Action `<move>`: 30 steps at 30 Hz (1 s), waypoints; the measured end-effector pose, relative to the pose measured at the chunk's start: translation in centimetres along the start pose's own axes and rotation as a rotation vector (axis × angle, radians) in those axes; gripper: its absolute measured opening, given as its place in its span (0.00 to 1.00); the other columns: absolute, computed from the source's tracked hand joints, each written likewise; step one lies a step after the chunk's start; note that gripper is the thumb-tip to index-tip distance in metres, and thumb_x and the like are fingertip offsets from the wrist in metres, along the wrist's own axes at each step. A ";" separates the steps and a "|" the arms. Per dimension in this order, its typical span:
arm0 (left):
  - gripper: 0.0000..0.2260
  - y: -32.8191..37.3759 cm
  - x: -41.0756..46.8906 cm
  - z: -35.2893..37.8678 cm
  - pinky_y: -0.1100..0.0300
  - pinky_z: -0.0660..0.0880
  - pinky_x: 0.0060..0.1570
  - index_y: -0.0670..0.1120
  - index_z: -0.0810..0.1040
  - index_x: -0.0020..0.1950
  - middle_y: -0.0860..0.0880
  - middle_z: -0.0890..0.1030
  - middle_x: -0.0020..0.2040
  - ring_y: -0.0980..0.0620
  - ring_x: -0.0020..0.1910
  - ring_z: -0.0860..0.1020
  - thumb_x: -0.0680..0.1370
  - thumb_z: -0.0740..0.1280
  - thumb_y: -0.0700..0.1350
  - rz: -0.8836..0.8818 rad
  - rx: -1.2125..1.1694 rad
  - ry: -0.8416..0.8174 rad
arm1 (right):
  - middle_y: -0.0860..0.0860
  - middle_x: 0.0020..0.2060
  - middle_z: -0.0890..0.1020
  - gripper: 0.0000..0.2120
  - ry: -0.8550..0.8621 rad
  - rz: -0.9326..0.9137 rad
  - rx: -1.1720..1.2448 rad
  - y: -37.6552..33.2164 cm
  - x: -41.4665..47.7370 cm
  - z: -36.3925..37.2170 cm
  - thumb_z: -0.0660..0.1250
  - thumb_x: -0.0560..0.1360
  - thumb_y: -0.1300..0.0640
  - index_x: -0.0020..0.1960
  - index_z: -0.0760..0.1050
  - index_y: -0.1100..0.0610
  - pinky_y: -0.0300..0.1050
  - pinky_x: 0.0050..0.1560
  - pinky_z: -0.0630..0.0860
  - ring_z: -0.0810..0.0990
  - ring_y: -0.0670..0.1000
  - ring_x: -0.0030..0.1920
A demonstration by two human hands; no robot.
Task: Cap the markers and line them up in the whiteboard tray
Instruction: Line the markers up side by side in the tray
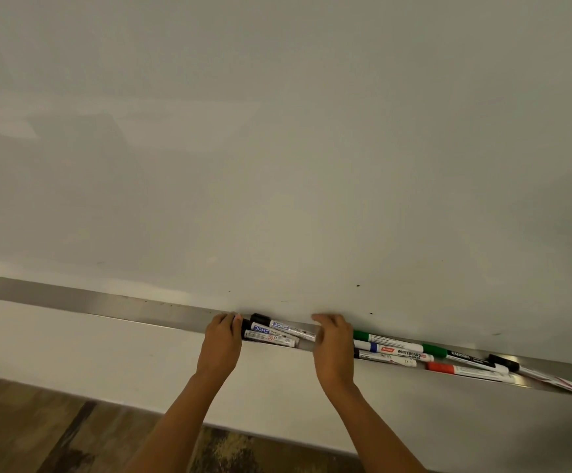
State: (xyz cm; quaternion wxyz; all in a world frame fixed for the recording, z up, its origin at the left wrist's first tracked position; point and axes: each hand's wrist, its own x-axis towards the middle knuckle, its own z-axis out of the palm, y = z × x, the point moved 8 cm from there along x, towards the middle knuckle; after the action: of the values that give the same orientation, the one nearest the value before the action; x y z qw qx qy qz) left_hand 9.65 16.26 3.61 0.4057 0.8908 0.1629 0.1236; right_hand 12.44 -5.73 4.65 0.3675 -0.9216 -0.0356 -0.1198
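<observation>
Markers (272, 331) capped, bunched between both hands.

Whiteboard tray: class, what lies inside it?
The whiteboard tray holds black-capped markers between both hands, plus green, blue and red ones rightward. The hands hide some marker ends.

both arms extended, left hand (221, 339) and right hand (333, 343) palms down, fingers curled
</observation>
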 end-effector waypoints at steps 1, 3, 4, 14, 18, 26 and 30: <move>0.16 0.0 0.2 -0.1 0.60 0.67 0.45 0.39 0.77 0.46 0.44 0.76 0.46 0.50 0.43 0.73 0.81 0.53 0.45 -0.017 -0.015 0.003 | 0.57 0.56 0.76 0.15 0.023 0.075 0.010 0.8 -0.1 -0.4 0.60 0.74 0.69 0.58 0.76 0.59 0.44 0.57 0.72 0.73 0.55 0.57; 0.20 0.0 0.5 -0.1 0.60 0.66 0.37 0.42 0.74 0.35 0.46 0.75 0.38 0.49 0.38 0.73 0.82 0.52 0.47 -0.057 -0.031 0.002 | 0.58 0.56 0.76 0.14 -0.077 0.123 -0.049 1.3 -0.2 0.3 0.60 0.75 0.68 0.58 0.75 0.60 0.44 0.55 0.73 0.73 0.56 0.56; 0.21 0.0 0.6 -0.1 0.60 0.64 0.33 0.44 0.70 0.31 0.47 0.74 0.34 0.48 0.36 0.72 0.82 0.52 0.48 -0.075 -0.025 -0.001 | 0.59 0.56 0.75 0.14 -0.134 0.118 -0.067 1.1 -0.2 0.8 0.59 0.75 0.69 0.58 0.74 0.61 0.44 0.55 0.72 0.74 0.56 0.56; 0.22 0.1 0.8 0.4 0.57 0.66 0.40 0.35 0.76 0.41 0.42 0.76 0.38 0.46 0.38 0.73 0.82 0.51 0.49 -0.099 0.008 -0.026 | 0.58 0.60 0.73 0.16 -0.145 0.090 0.115 0.1 0.2 0.6 0.61 0.75 0.67 0.62 0.72 0.60 0.43 0.59 0.73 0.76 0.55 0.55; 0.21 0.5 1.0 0.6 0.56 0.66 0.41 0.36 0.77 0.43 0.41 0.77 0.39 0.44 0.40 0.73 0.82 0.52 0.48 -0.088 0.031 -0.051 | 0.57 0.59 0.74 0.16 -0.252 0.013 0.074 -0.6 -0.4 1.7 0.63 0.75 0.66 0.62 0.72 0.59 0.41 0.57 0.73 0.77 0.54 0.54; 0.19 4.8 -2.7 4.7 0.62 0.55 0.71 0.46 0.66 0.70 0.46 0.68 0.72 0.49 0.72 0.64 0.80 0.56 0.49 0.469 0.289 -0.195 | 0.56 0.53 0.78 0.11 -0.105 -0.086 0.071 0.6 -0.1 -2.2 0.62 0.74 0.68 0.54 0.78 0.60 0.42 0.55 0.74 0.77 0.54 0.52; 0.23 3.9 -4.3 7.6 0.60 0.42 0.74 0.50 0.54 0.75 0.52 0.54 0.77 0.54 0.76 0.49 0.81 0.49 0.55 0.588 0.466 -0.330 | 0.54 0.55 0.80 0.11 -0.138 -0.185 -0.070 2.7 -1.7 -3.6 0.62 0.77 0.62 0.57 0.78 0.58 0.36 0.57 0.69 0.77 0.52 0.56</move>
State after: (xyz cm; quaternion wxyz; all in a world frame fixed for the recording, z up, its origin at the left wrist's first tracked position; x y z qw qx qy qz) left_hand 9.17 6.98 1.35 0.1609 0.9754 -0.1424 0.0495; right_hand 10.55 -10.15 4.92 0.3193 -0.9326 -0.1416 -0.0905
